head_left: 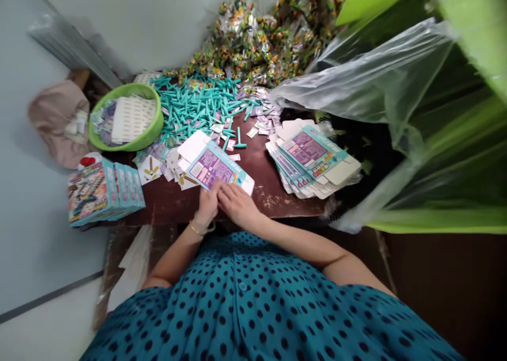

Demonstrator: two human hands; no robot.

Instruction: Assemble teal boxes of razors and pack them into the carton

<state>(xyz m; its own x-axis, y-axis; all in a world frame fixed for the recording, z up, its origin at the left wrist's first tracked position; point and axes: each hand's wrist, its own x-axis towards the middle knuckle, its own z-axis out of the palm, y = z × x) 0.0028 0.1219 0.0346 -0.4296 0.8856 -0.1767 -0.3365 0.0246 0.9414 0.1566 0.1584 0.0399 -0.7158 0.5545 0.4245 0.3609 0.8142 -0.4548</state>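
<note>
A teal and purple cardboard box, with white flaps at both ends, lies tilted in front of me and looks flattened. My left hand grips its near edge, with the fingers closed. Close beside it, my right hand is closed at the same edge, its fingertips meeting those of the left. The undersides of the fingers are hidden. Printed white cards lie just left of the box, and small sachets lie beyond it.
A pile of teal plastic sticks covers the table's back. Green basin holds white sheets. Filled boxes stand left; flat boxes are stacked right. Colourful wrapped packets heap behind. Clear plastic sheeting hangs at right over the table's edge.
</note>
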